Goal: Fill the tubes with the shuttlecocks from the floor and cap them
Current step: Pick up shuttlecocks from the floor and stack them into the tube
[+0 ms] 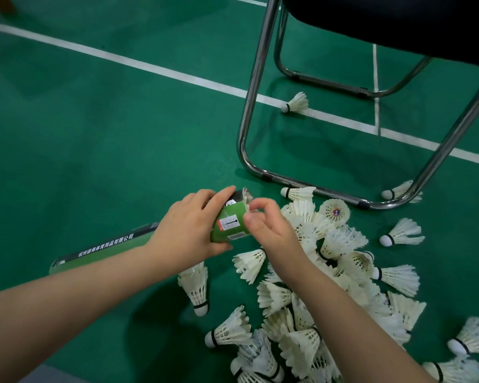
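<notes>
Tube (103,251) lying flat on the green court at far left, partly behind the left forearm; whether filled or capped, cannot tell. Left hand (188,228) wraps a second green tube (230,222), tilted, far end raised. Right hand (266,228) pinches at that tube's rim with thumb and fingers; what it holds, if anything, is hidden. Shuttlecock pile (329,272) to the right stays large, strays under the chair frame (249,106). Judgement: early stage, most filling and capping left.

Left hand (190,230) gripping green tube (230,223), right hand (268,225) at its mouth, shuttlecocks (329,272) piled
</notes>
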Demonstrator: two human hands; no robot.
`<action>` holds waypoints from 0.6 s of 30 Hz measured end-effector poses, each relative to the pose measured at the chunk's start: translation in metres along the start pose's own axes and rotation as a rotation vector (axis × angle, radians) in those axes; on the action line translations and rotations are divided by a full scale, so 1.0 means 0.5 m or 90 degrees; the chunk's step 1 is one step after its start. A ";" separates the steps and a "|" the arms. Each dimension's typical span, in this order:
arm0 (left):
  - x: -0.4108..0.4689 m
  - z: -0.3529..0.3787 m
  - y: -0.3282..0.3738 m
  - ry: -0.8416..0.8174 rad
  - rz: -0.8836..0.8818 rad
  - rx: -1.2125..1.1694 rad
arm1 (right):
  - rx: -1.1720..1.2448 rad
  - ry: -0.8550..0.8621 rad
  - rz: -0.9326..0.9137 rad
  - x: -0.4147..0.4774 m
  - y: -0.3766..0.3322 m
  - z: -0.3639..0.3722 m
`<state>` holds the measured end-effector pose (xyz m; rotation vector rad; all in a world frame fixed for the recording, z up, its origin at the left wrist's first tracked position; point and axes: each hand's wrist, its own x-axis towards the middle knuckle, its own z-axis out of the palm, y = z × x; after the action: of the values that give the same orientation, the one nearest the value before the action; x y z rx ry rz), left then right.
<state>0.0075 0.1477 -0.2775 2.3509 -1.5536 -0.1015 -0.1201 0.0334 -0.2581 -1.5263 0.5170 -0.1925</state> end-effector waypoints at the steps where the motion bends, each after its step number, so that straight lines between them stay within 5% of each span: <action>1: -0.004 0.002 0.001 0.003 0.010 0.003 | 0.007 -0.027 0.008 -0.002 0.001 -0.002; 9: -0.028 0.013 0.015 -0.003 0.048 0.026 | -0.104 -0.384 0.170 0.020 -0.023 -0.027; 11: -0.034 0.024 0.012 -0.012 0.065 0.036 | -0.136 -0.403 0.162 0.026 -0.017 -0.021; 16: -0.026 0.015 -0.022 -0.023 -0.002 0.050 | 0.016 0.007 -0.004 0.025 0.023 0.011; 18: -0.038 0.015 -0.042 -0.030 -0.025 0.058 | 0.021 0.061 -0.050 0.028 0.043 0.023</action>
<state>0.0168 0.1708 -0.2931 2.4666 -1.5657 -0.0979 -0.1071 0.0390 -0.2825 -1.5108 0.5282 -0.3348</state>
